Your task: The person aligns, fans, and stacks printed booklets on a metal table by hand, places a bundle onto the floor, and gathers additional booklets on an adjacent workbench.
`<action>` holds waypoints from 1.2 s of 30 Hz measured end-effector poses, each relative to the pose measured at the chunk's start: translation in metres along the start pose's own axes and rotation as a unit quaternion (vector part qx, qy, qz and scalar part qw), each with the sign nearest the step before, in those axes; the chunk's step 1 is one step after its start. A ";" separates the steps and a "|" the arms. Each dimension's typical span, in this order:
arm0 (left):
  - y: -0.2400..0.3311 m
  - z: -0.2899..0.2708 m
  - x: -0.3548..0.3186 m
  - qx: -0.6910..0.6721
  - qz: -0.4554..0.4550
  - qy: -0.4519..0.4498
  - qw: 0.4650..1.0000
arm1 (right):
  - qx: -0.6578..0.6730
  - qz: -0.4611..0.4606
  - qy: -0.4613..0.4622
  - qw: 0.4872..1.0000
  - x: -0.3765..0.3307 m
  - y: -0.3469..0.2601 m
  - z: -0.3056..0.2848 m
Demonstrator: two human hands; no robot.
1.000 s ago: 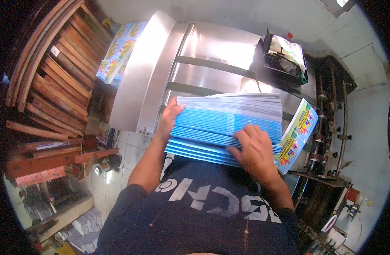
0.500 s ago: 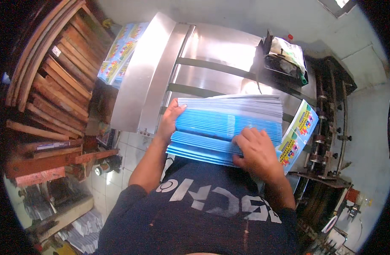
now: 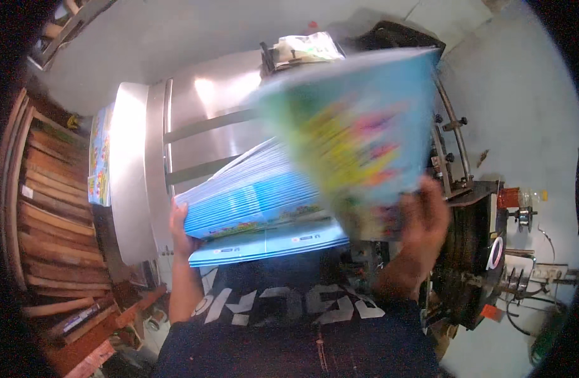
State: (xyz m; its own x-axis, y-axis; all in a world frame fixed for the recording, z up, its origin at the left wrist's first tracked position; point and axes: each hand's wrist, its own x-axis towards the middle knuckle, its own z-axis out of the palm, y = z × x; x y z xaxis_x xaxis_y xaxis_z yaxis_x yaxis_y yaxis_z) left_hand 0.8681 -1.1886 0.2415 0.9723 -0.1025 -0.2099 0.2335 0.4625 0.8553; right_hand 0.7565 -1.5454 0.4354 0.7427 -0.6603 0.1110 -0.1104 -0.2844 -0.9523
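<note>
My left hand grips the left end of a thick fanned stack of blue printed sheets, its thumb on top and its fingers hidden underneath. The stack's white edges face away from me, and a few lower sheets jut toward my shirt. My right hand, smeared by motion, closes on the lower right edge of a colourful printed sheet. That sheet stands raised and tilted over the stack's right end, covering part of it. Whether it is one sheet or several together, I cannot tell for the blur.
Beyond the stack lies a shiny metal machine bed with dark green belts. A curved metal plate rises on its left, beside more printed sheets. Wooden slats fill a rack at far left. Metal rods stand at right.
My right hand has left the top of the stack and moved right, now lifting a colourful printed sheet. The left hand keeps its hold. The whole view has turned to the right.
</note>
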 end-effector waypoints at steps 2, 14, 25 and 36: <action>0.004 0.008 0.001 -0.004 0.001 -0.023 1.000 | -0.013 -0.047 0.074 0.996 0.041 0.012 -0.026; 0.007 0.001 0.003 0.016 -0.005 -0.049 0.999 | -0.371 0.035 0.068 0.925 0.109 0.223 -0.014; 0.006 0.011 -0.003 0.011 0.014 0.012 1.000 | -0.460 -0.039 0.085 0.883 0.111 0.213 -0.020; 0.019 0.023 -0.005 -0.008 -0.004 -0.001 1.000 | -0.286 -0.285 -0.532 0.744 0.028 0.045 0.057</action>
State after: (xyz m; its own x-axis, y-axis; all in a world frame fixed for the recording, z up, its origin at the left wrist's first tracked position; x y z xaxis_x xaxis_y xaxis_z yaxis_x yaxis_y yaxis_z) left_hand 0.8684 -1.1994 0.2699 0.9706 -0.1074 -0.2155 0.2405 0.4763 0.8458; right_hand 0.8093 -1.5371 0.3794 0.8450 0.5196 -0.1264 0.3869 -0.7571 -0.5264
